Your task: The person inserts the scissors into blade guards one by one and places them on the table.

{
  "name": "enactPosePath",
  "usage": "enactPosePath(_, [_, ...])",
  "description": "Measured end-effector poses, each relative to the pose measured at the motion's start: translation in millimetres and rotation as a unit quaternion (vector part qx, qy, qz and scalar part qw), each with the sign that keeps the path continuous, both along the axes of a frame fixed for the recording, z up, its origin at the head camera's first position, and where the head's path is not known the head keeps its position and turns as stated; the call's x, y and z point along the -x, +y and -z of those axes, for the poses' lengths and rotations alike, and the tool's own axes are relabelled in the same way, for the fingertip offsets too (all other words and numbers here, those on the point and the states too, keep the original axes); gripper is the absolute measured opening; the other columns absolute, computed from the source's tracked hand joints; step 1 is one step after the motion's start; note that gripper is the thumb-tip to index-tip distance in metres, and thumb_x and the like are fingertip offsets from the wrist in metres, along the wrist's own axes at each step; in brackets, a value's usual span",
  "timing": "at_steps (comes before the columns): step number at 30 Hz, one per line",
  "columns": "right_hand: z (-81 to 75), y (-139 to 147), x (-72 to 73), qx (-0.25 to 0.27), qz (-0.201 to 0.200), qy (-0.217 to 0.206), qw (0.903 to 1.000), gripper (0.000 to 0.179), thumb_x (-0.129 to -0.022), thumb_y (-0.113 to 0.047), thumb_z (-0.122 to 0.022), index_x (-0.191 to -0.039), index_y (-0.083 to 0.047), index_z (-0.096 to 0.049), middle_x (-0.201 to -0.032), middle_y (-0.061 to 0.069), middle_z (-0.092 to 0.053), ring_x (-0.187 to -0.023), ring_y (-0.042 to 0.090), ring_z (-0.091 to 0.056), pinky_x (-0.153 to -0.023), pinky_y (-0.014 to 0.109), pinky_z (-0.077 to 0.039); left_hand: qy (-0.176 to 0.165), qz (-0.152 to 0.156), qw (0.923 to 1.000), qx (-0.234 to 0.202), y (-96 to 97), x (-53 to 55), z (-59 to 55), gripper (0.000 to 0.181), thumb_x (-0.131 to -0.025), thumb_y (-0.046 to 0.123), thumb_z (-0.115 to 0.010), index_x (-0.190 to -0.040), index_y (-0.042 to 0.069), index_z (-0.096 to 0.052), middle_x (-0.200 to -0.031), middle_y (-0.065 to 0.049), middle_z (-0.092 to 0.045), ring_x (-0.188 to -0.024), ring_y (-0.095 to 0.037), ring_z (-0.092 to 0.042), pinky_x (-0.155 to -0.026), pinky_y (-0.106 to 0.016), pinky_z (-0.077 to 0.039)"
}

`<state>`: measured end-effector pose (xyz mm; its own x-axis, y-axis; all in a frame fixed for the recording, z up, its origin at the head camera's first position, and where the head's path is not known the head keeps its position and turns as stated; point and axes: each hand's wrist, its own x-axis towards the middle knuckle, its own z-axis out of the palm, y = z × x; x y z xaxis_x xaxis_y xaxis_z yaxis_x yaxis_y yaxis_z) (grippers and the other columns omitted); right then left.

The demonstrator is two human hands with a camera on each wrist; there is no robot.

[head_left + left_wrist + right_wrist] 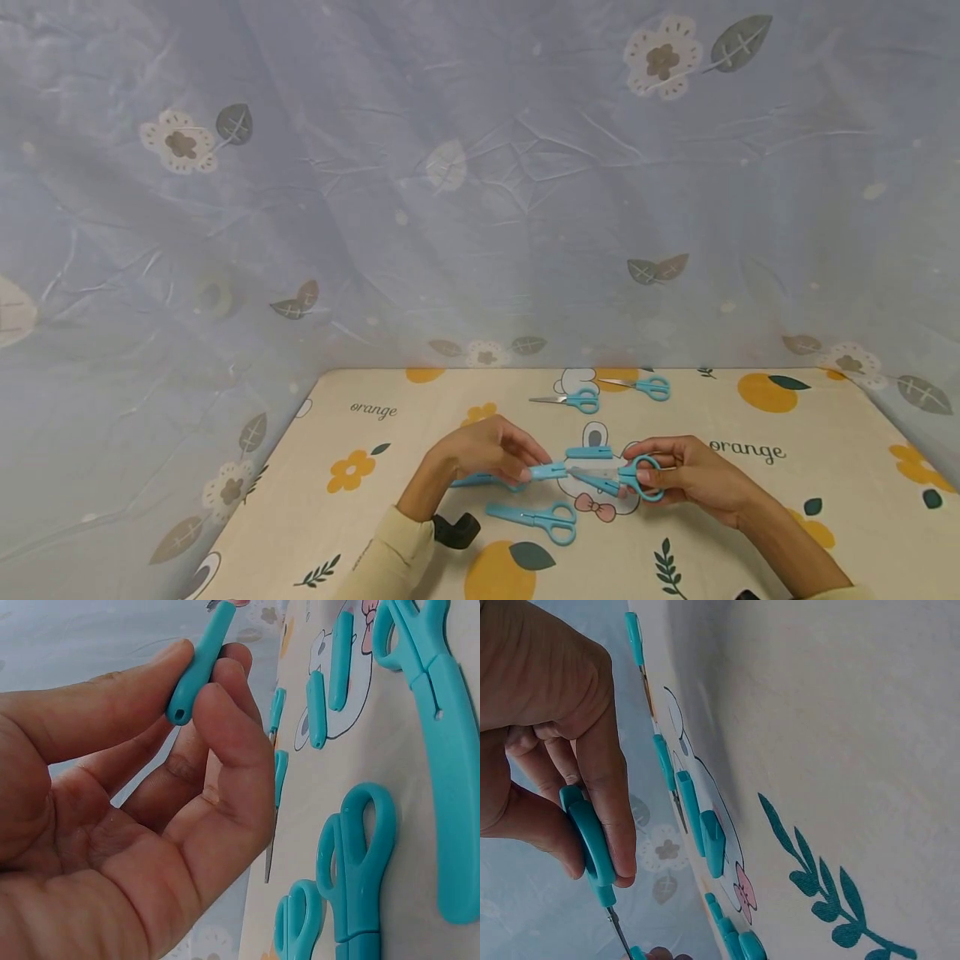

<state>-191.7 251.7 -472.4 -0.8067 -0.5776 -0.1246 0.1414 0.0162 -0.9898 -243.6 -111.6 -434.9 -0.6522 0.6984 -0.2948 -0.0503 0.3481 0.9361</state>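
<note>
My left hand point(495, 450) pinches a light blue blade cover point(547, 472) between thumb and fingers; its small end hole shows in the left wrist view. My right hand point(697, 477) grips a pair of scissors point(592, 840) by the blue handles. Their bare metal blades point left, with the tips right at the cover's mouth. Under and behind these blades, two loose blade covers point(588, 452) point(316, 711) lie on the table. Below my left hand is a pair of covered scissors point(532, 517); another covered pair point(480, 480) is partly hidden by that hand.
Two pairs of scissors with bare blades, a nearer one point(581, 401) and a farther one point(654, 387), lie toward the table's back edge. A patterned cloth point(360, 525) covers the table. Behind it hangs a grey-blue floral sheet point(480, 217).
</note>
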Motion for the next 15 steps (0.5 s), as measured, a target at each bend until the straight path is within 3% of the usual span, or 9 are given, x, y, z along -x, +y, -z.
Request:
enactPosePath(9, [-1.1,-0.4,-0.8,-0.002,0.004,0.001,1.0,0.037,-0.109,-0.011,-0.063,-0.141,0.006,-0.061,-0.113,0.002,-0.081,-0.097,0.014,-0.079,-0.084,0.034,-0.066,0.001,0.009,1.0,-0.002,0.1,0.1,0.6,0.031,-0.093,-0.004,-0.076,-0.124,-0.004,-0.076,-0.1,-0.002,-0.08,-0.086,-0.01,-0.074,-0.081,-0.03,-0.065])
enactPosePath(15, [-0.8,-4.0,-2.1,-0.01,0.001,-0.003,0.9999,0.034,-0.109,-0.014,-0.064,-0.139,0.002,-0.064,-0.11,0.001,-0.082,-0.094,0.015,-0.078,-0.082,0.034,-0.066,0.005,0.013,0.9999,0.002,1.6,-0.9,1.0,0.031,-0.093,-0.003,-0.076,-0.124,-0.004,-0.077,-0.097,0.002,-0.078,-0.086,-0.01,-0.073,-0.082,-0.033,-0.065])
